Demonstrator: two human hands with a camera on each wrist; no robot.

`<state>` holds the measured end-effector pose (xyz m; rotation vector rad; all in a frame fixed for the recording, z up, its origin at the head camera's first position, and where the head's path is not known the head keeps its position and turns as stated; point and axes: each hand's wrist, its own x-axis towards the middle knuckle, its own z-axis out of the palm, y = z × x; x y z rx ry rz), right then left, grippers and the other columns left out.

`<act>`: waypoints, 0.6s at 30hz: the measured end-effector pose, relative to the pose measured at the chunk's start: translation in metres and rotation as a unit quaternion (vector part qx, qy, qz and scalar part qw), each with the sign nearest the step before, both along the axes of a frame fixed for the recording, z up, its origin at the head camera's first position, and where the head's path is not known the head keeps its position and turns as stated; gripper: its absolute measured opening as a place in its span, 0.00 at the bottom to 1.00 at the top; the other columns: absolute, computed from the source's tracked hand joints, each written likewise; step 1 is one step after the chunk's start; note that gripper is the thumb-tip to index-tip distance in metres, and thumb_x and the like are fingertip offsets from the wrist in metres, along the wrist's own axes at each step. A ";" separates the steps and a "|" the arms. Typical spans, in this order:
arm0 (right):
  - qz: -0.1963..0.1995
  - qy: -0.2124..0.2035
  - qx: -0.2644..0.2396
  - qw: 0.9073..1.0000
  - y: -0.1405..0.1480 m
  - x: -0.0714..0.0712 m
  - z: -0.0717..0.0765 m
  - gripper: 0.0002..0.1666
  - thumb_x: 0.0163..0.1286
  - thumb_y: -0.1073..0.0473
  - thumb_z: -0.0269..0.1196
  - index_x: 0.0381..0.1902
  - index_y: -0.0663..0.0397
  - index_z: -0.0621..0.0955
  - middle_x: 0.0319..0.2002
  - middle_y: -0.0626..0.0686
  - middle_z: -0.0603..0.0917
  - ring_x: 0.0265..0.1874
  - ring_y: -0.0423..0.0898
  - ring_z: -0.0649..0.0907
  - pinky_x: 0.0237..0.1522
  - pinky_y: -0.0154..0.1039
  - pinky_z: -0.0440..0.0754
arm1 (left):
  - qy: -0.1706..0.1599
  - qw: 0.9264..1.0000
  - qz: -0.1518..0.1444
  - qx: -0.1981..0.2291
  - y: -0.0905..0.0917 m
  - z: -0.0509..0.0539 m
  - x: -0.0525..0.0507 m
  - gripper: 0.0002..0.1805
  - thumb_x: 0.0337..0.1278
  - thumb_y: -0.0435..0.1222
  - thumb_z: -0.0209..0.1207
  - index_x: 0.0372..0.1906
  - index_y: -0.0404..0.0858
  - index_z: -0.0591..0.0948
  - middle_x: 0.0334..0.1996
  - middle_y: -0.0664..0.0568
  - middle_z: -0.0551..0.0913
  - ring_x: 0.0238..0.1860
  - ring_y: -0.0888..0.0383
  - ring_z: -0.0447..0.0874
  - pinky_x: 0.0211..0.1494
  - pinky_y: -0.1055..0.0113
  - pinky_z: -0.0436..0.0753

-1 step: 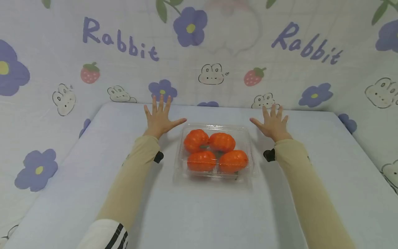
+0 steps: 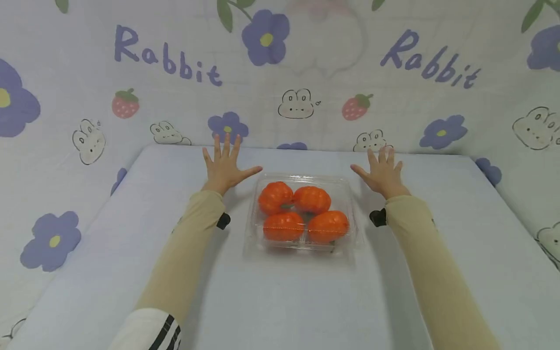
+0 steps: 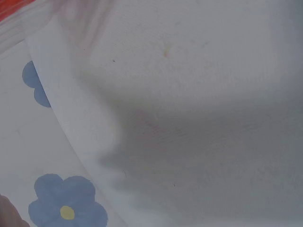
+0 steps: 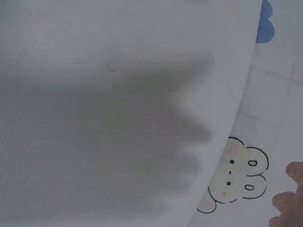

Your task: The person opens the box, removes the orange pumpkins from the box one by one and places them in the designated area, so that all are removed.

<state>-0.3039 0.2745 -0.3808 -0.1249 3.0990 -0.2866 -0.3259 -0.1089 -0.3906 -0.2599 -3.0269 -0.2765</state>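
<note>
A clear plastic box (image 2: 302,246) sits at the middle of the table with several orange, ribbed, pumpkin-like pieces (image 2: 312,199) inside; bits of green show among them. To its left, my left hand (image 2: 224,167) is held above the table, fingers spread straight and thumb pointing toward the box, touching nothing. My right hand (image 2: 383,176) mirrors it on the other side, also spread and holding nothing. In the left wrist view only a blurred bit of the hand (image 3: 9,213) shows, with an orange patch at the top corner. Fingertips (image 4: 285,201) enter the right wrist view's lower right.
A white-covered table (image 2: 288,301) carries the box, and both hands cast shadows on it. Behind its far edge hangs a cloth (image 2: 323,63) printed with flowers, rabbits, strawberries and lettering. Dark wrist pieces (image 2: 378,218) stick out inward from the beige sleeves (image 2: 433,272).
</note>
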 end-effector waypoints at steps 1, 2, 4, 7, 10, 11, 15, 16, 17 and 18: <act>-0.001 -0.001 0.000 1.000 0.001 0.001 -0.001 0.52 0.63 0.27 0.35 0.68 0.63 0.47 0.65 0.71 0.38 0.62 0.65 0.31 0.56 0.66 0.33 | -0.001 1.000 -0.003 -0.001 0.002 0.001 -0.001 0.56 0.41 0.73 0.40 0.69 0.49 0.32 0.68 0.49 0.26 0.61 0.52 0.09 0.57 0.41 0.21; -0.002 -0.001 0.001 1.000 0.002 0.001 -0.002 0.52 0.63 0.28 0.35 0.68 0.63 0.46 0.65 0.71 0.38 0.62 0.64 0.31 0.56 0.66 0.33 | 0.000 1.000 -0.006 -0.002 0.004 0.001 -0.003 0.56 0.41 0.73 0.40 0.69 0.49 0.33 0.68 0.49 0.26 0.61 0.52 0.09 0.57 0.41 0.21; -0.003 -0.002 0.002 1.000 0.001 0.002 -0.003 0.51 0.63 0.28 0.34 0.68 0.63 0.47 0.65 0.71 0.38 0.62 0.64 0.32 0.56 0.66 0.34 | 0.001 1.000 -0.009 0.001 0.005 0.001 -0.004 0.56 0.41 0.73 0.41 0.69 0.48 0.34 0.68 0.48 0.28 0.63 0.50 0.13 0.57 0.40 0.22; -0.003 -0.008 -0.006 1.000 -0.004 0.004 0.000 0.51 0.64 0.29 0.34 0.68 0.64 0.46 0.65 0.71 0.38 0.62 0.65 0.32 0.56 0.66 0.34 | 0.005 1.000 -0.011 0.017 0.005 0.000 -0.007 0.55 0.42 0.72 0.42 0.70 0.47 0.36 0.68 0.48 0.29 0.65 0.48 0.17 0.57 0.40 0.24; -0.004 -0.005 -0.022 1.000 -0.008 0.007 0.008 0.51 0.64 0.29 0.35 0.68 0.64 0.45 0.66 0.70 0.38 0.63 0.65 0.34 0.57 0.65 0.34 | 0.016 0.999 -0.016 0.036 0.004 0.000 -0.010 0.55 0.44 0.71 0.42 0.70 0.45 0.37 0.68 0.48 0.30 0.66 0.47 0.21 0.58 0.39 0.27; -0.003 -0.002 -0.027 1.000 -0.009 0.008 0.011 0.51 0.64 0.29 0.35 0.68 0.64 0.44 0.66 0.70 0.38 0.63 0.65 0.35 0.57 0.65 0.34 | 0.020 0.999 -0.018 0.043 0.004 0.001 -0.011 0.55 0.44 0.71 0.42 0.70 0.45 0.37 0.68 0.48 0.30 0.66 0.47 0.21 0.58 0.39 0.28; 0.001 0.009 -0.047 0.999 -0.010 0.013 0.020 0.52 0.64 0.30 0.36 0.67 0.68 0.43 0.66 0.68 0.39 0.64 0.62 0.37 0.58 0.63 0.34 | 0.035 0.997 -0.026 0.069 0.003 0.002 -0.011 0.55 0.45 0.70 0.42 0.70 0.44 0.37 0.69 0.49 0.31 0.66 0.50 0.20 0.59 0.38 0.31; 0.003 0.010 -0.053 0.999 -0.010 0.015 0.022 0.52 0.64 0.30 0.37 0.67 0.69 0.42 0.66 0.68 0.39 0.64 0.62 0.38 0.58 0.63 0.34 | 0.038 0.996 -0.027 0.079 0.002 0.003 -0.010 0.55 0.45 0.70 0.43 0.70 0.44 0.37 0.69 0.50 0.31 0.66 0.51 0.21 0.59 0.39 0.31; 0.004 0.011 -0.059 0.998 -0.010 0.016 0.024 0.53 0.65 0.30 0.37 0.66 0.70 0.42 0.66 0.68 0.39 0.65 0.61 0.38 0.59 0.62 0.34 | 0.041 0.995 -0.029 0.091 0.001 0.003 -0.009 0.55 0.45 0.70 0.43 0.70 0.43 0.37 0.69 0.50 0.31 0.66 0.51 0.22 0.60 0.39 0.32; 0.006 0.012 -0.067 0.998 -0.010 0.018 0.025 0.53 0.65 0.31 0.37 0.66 0.71 0.41 0.66 0.68 0.39 0.65 0.61 0.38 0.59 0.61 0.34 | 0.047 0.992 -0.034 0.109 0.001 0.003 -0.008 0.55 0.45 0.69 0.45 0.70 0.42 0.38 0.69 0.50 0.33 0.67 0.51 0.23 0.60 0.40 0.33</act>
